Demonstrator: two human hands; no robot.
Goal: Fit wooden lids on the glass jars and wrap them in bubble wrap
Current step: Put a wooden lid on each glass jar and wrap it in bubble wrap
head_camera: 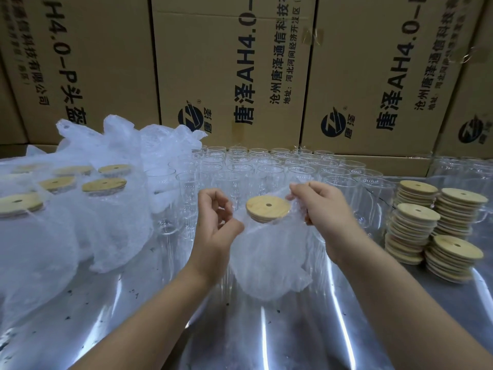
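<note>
While you gathered the sheet at the middle of the frame, the stock stood as follows.

Item in hand: one jar point(260, 233), wooden lid point(268, 209) seated on it, sheathed in bubble wrap point(266, 265). Your left hand point(216, 225) had its grip clamped on the wrap's left edge. Your right hand point(325, 212) pinched the edge just right of the lid. Between them they held the wrap's mouth apart, likely so the top could be folded over the lid. Whether the base rested on the bench point(266, 337) could not be told.

Left of frame: wrapped jars point(104, 186), lids showing through, probably set aside as finished work.

Centre rear: bare jars point(266, 166) in rows, unlidded, close behind your hands.

Right of frame: lid stacks point(416, 222), near your right hand, handy for picking.

Rear: cartons point(234, 62), printed sideways "唐泽AH4.0", "沧州唐泽通信科技" and "地址:河北河间". The left carton added "-P头盔" and "有限公司". A round logo marked "唐泽" sat low on each.
</note>
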